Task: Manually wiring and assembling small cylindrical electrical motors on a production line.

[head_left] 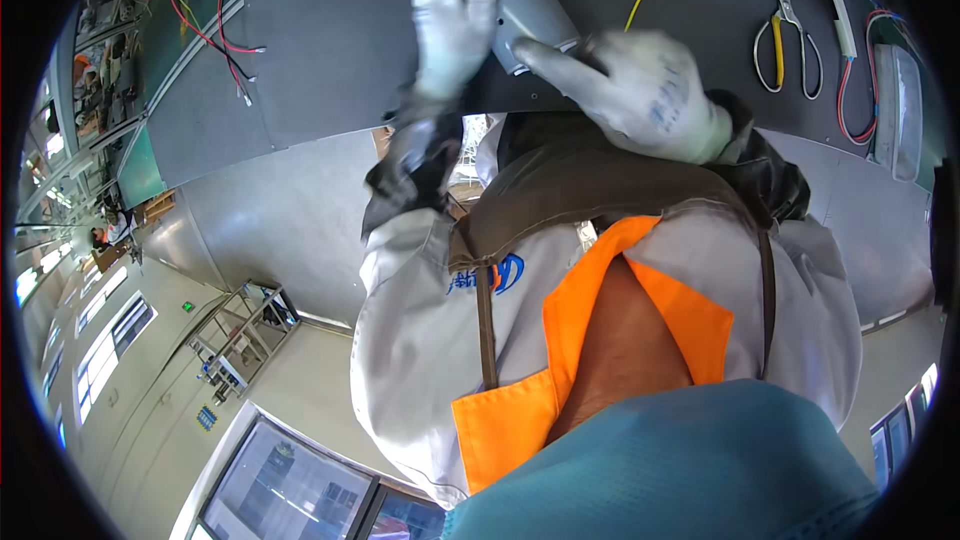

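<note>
Near the worktop's (320, 60) front edge, the left hand (448, 35), splayed, overlaps a grey cylinder (525, 10); the right hand (650, 95) extends 1 finger there, grip unclear; bare room separates scissors (788, 13).

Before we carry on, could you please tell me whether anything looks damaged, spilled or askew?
Nothing looks spilled or broken; only the scissors, on the bench at right, look mismatched: one handle shows yellow, the other does not.

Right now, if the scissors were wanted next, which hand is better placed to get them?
Probably the right hand: it is nearer the scissors, which lie to its right. The left hand is farther off, at the grey cylinder's left side.
</note>
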